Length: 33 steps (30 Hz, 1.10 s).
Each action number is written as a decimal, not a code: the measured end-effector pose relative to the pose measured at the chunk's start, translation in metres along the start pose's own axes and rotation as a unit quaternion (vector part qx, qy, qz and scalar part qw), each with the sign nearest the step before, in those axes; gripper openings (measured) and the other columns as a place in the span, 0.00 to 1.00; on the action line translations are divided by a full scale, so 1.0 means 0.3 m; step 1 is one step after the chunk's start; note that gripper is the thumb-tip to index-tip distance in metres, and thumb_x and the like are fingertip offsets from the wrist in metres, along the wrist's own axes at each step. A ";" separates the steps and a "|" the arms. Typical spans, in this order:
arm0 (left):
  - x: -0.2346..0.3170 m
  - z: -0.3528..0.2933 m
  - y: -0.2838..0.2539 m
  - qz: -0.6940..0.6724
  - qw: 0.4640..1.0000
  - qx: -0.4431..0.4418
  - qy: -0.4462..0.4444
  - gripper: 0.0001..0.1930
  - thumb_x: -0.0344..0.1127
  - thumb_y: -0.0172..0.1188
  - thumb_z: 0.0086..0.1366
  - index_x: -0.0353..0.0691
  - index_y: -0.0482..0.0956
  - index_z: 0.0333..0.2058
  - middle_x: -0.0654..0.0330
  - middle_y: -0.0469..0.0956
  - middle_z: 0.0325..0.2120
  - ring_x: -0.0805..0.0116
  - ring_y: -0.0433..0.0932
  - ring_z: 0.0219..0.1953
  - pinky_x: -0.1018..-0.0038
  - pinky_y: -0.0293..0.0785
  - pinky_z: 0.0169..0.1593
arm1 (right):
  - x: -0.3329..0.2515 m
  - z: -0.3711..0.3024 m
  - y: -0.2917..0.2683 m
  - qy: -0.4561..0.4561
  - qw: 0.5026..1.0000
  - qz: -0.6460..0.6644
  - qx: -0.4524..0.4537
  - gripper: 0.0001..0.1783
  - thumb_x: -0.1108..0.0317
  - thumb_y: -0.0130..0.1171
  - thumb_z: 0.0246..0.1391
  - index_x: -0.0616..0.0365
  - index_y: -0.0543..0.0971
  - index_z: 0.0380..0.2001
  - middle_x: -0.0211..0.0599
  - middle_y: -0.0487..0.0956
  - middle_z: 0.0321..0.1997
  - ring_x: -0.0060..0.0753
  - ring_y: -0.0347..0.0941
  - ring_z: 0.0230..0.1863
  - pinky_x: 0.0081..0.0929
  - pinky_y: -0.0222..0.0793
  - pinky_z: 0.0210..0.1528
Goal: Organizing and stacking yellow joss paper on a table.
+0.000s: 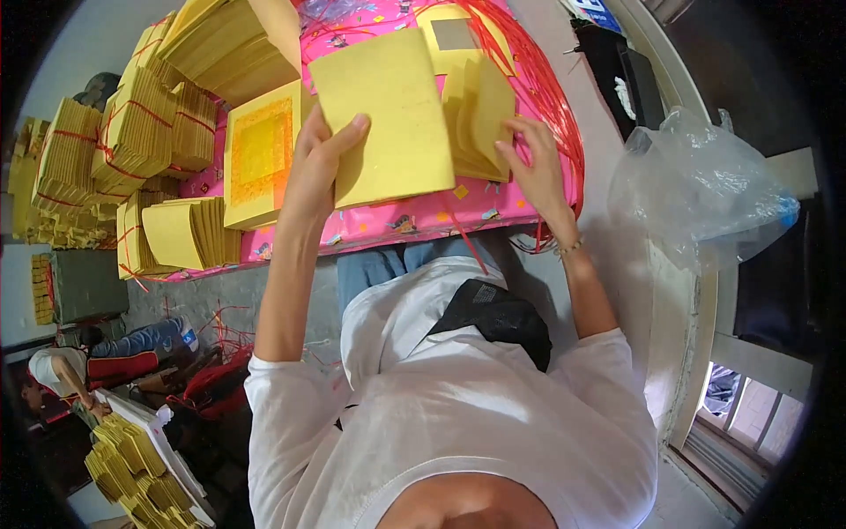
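My left hand (322, 163) is closed on a folded yellow paper sheet (388, 123), with the thumb across its front face and the other fingers behind it. I cannot tell how many layers it has. Right of it, several folded yellow papers (476, 115) stand partly fanned on the pink patterned table cover (388, 229). At their right edge is my right hand (538, 167), its thumb and fingers curved but apart, the tips near or touching the paper. A yellow block with an orange and gold printed square (260, 154) lies beside my left hand.
Bundles of yellow paper tied with red string (137, 123) crowd the table's left side. Loose red strings (551, 79) trail along its right edge. A clear plastic bag (705, 189) sits at right. At lower left, another person (66, 370) works by more yellow stacks (137, 467).
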<state>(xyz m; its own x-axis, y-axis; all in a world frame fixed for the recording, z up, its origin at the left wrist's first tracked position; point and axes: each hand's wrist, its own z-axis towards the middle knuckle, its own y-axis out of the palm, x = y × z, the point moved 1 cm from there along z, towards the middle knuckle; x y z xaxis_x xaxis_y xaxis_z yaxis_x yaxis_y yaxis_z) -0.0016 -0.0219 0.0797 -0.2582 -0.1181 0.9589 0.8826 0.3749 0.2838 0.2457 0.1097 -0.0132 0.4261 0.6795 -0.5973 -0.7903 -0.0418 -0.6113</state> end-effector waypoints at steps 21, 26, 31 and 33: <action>-0.427 0.337 0.213 0.205 0.962 -0.110 -0.144 0.27 0.32 0.62 0.58 0.22 0.61 0.50 0.47 0.74 0.41 0.63 0.76 0.40 0.73 0.75 0.39 | 0.035 -0.050 0.071 0.040 0.999 0.032 -0.017 0.36 0.77 0.62 0.42 0.64 0.61 0.57 0.47 0.64 0.54 0.46 0.63 0.57 0.37 0.60 0.59; -0.421 0.345 0.199 0.218 0.959 -0.101 -0.149 0.28 0.33 0.63 0.57 0.22 0.60 0.49 0.46 0.74 0.41 0.61 0.76 0.43 0.70 0.75 0.43 | 0.052 -0.035 0.025 0.069 0.984 0.133 -0.093 0.32 0.84 0.44 0.49 0.63 0.59 0.61 0.50 0.61 0.59 0.47 0.60 0.62 0.36 0.59 0.62; -0.495 0.371 0.178 0.324 0.937 -0.113 -0.067 0.31 0.38 0.63 0.56 0.24 0.60 0.49 0.40 0.74 0.43 0.51 0.76 0.46 0.66 0.73 0.49 | 0.096 -0.014 0.007 0.070 0.983 0.125 -0.115 0.27 0.84 0.40 0.52 0.64 0.63 0.58 0.50 0.65 0.55 0.47 0.65 0.58 0.34 0.61 0.59; -0.502 0.367 0.176 0.326 0.937 -0.111 -0.064 0.31 0.39 0.63 0.56 0.24 0.60 0.50 0.39 0.74 0.43 0.49 0.75 0.47 0.65 0.72 0.50 | 0.090 -0.005 0.007 0.063 0.986 0.100 -0.119 0.26 0.84 0.39 0.53 0.64 0.64 0.57 0.51 0.67 0.54 0.47 0.66 0.57 0.33 0.62 0.59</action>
<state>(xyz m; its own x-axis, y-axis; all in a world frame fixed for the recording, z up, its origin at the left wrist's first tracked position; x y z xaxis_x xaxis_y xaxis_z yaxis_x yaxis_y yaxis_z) 0.0406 0.1170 -0.0489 0.3317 0.1851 0.9250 0.9255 0.1261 -0.3571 0.2560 0.1269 -0.0314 0.3347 0.5443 -0.7692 -0.7452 -0.3467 -0.5696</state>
